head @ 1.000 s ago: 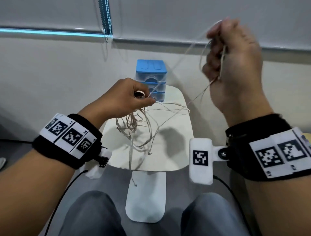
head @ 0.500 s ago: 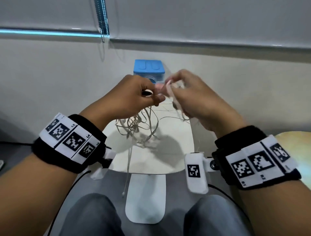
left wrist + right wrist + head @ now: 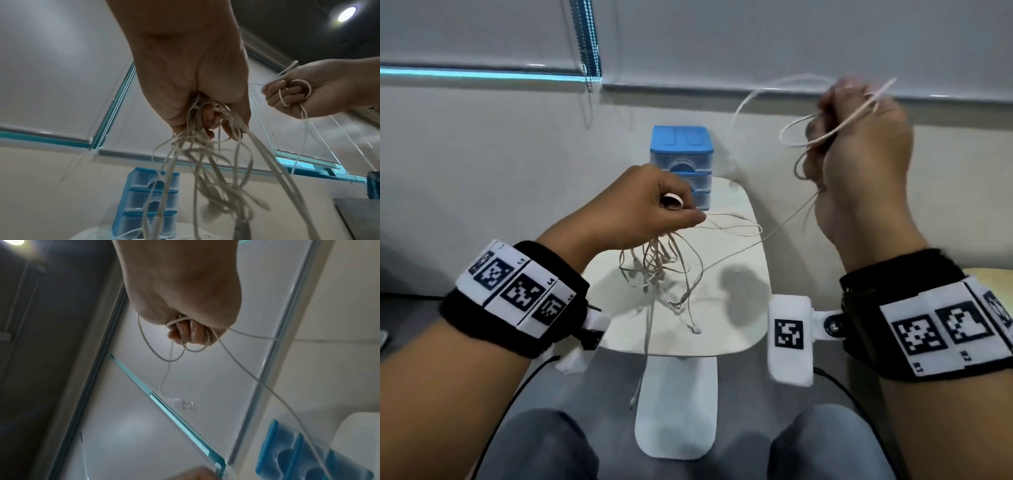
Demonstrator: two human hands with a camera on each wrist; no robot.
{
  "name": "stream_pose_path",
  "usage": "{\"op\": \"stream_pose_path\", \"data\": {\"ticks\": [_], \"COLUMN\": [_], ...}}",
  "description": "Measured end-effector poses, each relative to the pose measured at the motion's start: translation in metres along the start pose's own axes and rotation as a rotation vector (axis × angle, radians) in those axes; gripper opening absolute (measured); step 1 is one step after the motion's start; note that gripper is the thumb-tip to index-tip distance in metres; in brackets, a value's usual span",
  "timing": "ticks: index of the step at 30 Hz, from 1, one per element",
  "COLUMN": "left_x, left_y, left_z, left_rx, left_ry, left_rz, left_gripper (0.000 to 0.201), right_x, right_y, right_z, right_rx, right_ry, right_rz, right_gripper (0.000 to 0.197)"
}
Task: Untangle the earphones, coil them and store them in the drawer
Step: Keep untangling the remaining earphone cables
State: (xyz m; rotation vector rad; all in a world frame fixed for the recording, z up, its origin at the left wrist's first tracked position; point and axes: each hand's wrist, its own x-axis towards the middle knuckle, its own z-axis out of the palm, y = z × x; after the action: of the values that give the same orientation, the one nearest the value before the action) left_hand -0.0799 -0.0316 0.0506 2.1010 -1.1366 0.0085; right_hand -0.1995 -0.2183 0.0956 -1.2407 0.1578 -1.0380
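Behind the hands: drawer unit (image 3: 682, 166) on table (image 3: 739, 308) | both hands clench earphones (image 3: 661, 270)

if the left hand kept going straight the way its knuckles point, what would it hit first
Probably the blue drawer unit at the table's far end; the left hand, gripping the tangled earphones, points towards it. Depth is unclear.

The earphones (image 3: 654, 263) look like smooth, matt rubbery cord — the drawer unit (image 3: 681, 164) at 12 o'clock is glossy, half-clear plastic.
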Motion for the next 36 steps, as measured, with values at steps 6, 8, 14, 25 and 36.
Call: {"op": "stream_pose_path", "data": {"ticks": [6, 8, 14, 25, 36], "left_x": [-0.004, -0.005, -0.009, -0.009, 0.010], "left_y": [-0.005, -0.006, -0.011, -0.002, 0.004], "left_z": [0.002, 0.003, 0.001, -0.001, -0.008], "left_rx": [-0.080, -0.096, -0.103, -0.074, 0.070], "left_ry": [0.002, 0.011, 0.071, 0.073, -0.069], "left_rz": [-0.046, -0.050, -0.047, 0.025, 0.204], "left_gripper": [0.017, 0.017, 0.018, 0.019, 0.039], "right_x": [0.004, -0.002, -0.020, -0.055, -0.012], "right_y": [0.004, 0.012, 0.045, 0.100, 0.042], "right_z": [-0.021, -0.024, -0.028, -0.009, -0.009], "right_rx": [-0.047, -0.164, -0.503, -1.152, -0.591], "right_ry": [0.028, 0.007, -0.188, -1.063, -0.426], "right_rz": [-0.035, 0.013, 0.122, 0.276, 0.111], "right_gripper": [0.030, 0.032, 0.029, 0.026, 0.031]}}
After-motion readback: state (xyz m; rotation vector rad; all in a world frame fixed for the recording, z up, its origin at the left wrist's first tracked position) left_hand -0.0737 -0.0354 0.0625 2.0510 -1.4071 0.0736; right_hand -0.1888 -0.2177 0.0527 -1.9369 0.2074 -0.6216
